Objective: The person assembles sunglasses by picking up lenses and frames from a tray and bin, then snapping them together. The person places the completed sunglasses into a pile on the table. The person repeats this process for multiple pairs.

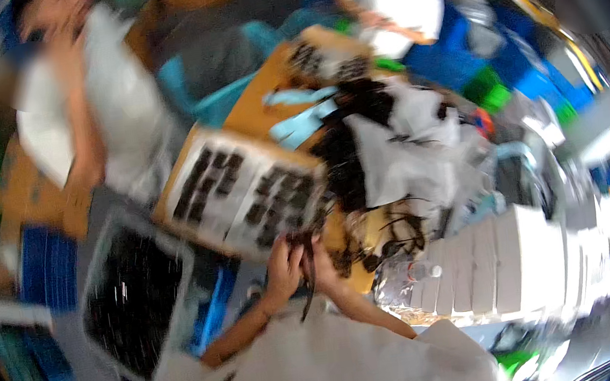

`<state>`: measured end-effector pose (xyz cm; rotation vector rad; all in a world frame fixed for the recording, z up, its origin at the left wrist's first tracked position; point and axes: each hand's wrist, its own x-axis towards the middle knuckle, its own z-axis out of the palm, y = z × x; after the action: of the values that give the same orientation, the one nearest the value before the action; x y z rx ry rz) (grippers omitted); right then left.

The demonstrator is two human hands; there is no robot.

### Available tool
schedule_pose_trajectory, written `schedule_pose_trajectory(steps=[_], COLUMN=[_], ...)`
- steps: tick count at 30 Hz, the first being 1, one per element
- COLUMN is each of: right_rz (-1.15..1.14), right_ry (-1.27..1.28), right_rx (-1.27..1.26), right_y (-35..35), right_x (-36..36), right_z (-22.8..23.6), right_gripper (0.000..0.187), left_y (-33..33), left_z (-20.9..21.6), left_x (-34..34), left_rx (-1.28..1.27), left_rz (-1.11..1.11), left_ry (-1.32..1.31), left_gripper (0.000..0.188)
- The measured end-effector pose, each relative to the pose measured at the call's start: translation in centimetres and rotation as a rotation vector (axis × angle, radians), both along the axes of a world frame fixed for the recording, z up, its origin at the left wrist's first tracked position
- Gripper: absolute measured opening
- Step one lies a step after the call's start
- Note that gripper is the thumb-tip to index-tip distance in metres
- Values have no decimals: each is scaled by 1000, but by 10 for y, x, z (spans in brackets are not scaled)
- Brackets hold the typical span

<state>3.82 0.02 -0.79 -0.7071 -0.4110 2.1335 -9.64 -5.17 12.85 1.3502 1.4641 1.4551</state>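
My left hand point(283, 272) and my right hand point(323, 263) are close together in front of my body, both closed. A thin, dark, strap-like strip point(310, 278) runs between their fingers, its lower end hanging toward me. Motion blur hides its exact kind. Just beyond my hands lies a cardboard tray point(162, 202) lined in white, with rows of small dark pieces point(212, 173) in it. To the right of my hands, dark cord-like strips point(398, 238) lie loose on the yellowish-brown tabletop point(364, 281).
Black and clear plastic bags point(385, 157) cover the table's middle. A clear bottle point(401, 276) and a row of white boxes point(477, 268) stand at right. A grey bin point(185, 272) with dark contents sits at left. Two people in white point(108, 101) are across the table.
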Motion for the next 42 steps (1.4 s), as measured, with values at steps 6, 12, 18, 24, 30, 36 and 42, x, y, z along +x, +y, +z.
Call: schedule_pose_trajectory(steps=[6, 12, 18, 24, 30, 36, 42], right_rz=[231, 300, 293, -90, 211, 101, 529], right_ry=[-201, -374, -350, -1313, -833, -1480, -816], right_rx=[355, 201, 403, 1249, 387, 1159, 1557], right_y=[-9, -8, 31, 96, 100, 66, 25], right_x=[-54, -73, -124, -204, -262, -254, -172], right_z=[160, 137, 107, 20, 6, 63, 167], right_gripper=[39, 28, 36, 27, 32, 27, 31], left_y=[-10, -30, -64, -122, -149, -139, -94], left_z=[-8, -3, 4, -20, -17, -15, 30], left_x=[-42, -63, -127, -174, -184, -184, -187], left_rx=[-28, 38, 213, 173, 17, -173, -520], left_rz=[240, 336, 632, 695, 785, 602, 96], left_ry=[-573, -933, -1175, -1143, -1179, -1043, 214], left_gripper=[40, 37, 29, 26, 24, 25, 40])
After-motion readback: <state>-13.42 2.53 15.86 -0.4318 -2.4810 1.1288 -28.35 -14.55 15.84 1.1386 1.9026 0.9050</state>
